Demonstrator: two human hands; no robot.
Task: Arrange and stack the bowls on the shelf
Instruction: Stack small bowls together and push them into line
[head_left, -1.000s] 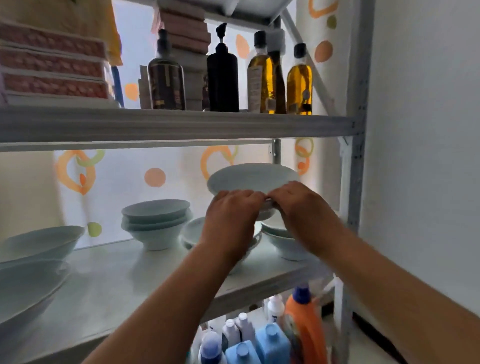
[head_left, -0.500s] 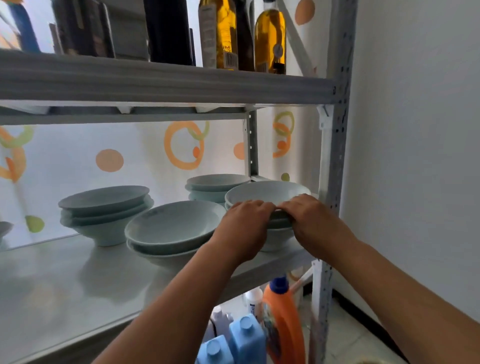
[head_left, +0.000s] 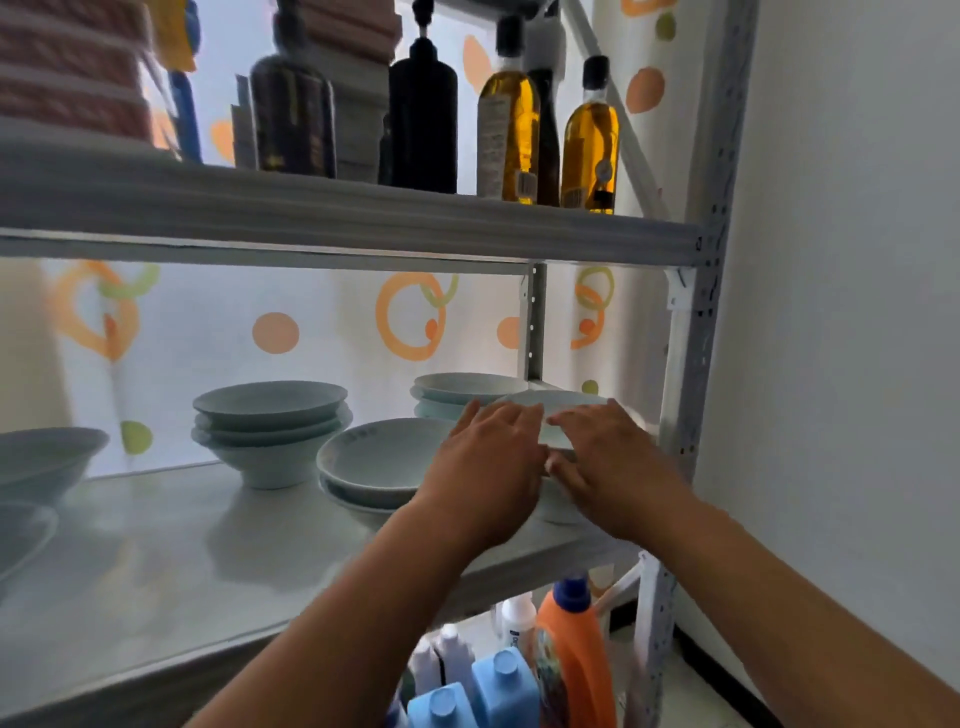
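Found top bowl (head_left: 563, 408) seated on right-front stack of the middle shelf (head_left: 156, 561); noted left hand (head_left: 488, 457) and right hand (head_left: 608, 457) lying flat-fingered on its rim, clasping nothing; counted three other stacks (head_left: 270, 426) alongside; judged loose bowls (head_left: 47, 457) at far left outstanding.

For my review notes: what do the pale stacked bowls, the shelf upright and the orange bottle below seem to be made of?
stacked bowls: likely glazed ceramic; pale blue-green, smooth with a soft sheen, and a footed base.
shelf upright: painted metal, light grey; rows of punched holes run along it.
orange bottle: probably plastic; opaque moulded body with a blue cap.
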